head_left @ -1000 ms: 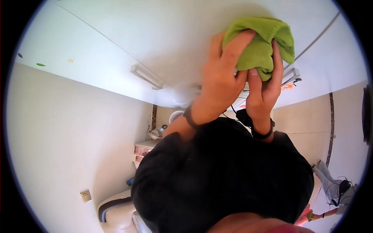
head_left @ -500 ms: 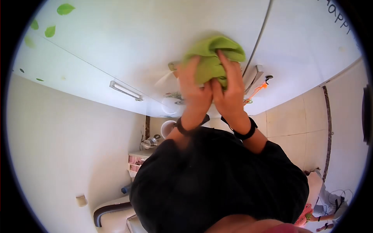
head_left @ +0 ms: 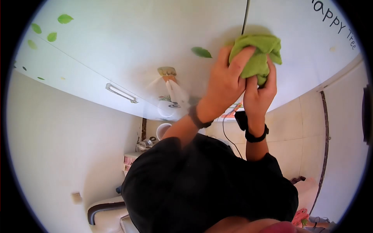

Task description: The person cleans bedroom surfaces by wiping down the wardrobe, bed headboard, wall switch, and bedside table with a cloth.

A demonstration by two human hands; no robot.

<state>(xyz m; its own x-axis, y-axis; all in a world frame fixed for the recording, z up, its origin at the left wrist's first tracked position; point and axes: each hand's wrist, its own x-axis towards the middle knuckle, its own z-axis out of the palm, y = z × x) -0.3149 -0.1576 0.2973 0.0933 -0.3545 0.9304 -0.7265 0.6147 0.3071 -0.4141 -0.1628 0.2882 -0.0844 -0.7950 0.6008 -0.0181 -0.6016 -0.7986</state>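
Note:
A crumpled green cloth (head_left: 254, 58) lies pressed against the white cabinet-like surface (head_left: 136, 42). My left hand (head_left: 229, 79) grips the cloth's left side, its fingers pushed into the folds. Close beside it, my right hand (head_left: 262, 91) clasps the lower right part, fingers bent over the fabric. The two thumbs almost meet below the cloth. Fingertips are partly hidden in the folds. A dark band circles each wrist.
Green leaf decals (head_left: 201, 52) and black lettering (head_left: 330, 17) mark the surface. A metal handle (head_left: 121, 93) sticks out at left. Whitish plastic hangs from a brownish hook-like piece (head_left: 167, 71). Behind stand a white bucket (head_left: 163, 131) and a beige seat (head_left: 110, 219).
Both hands have slid right across the white surface with the cloth. A leaf decal and the hook-like piece, covered before, now show to their left.

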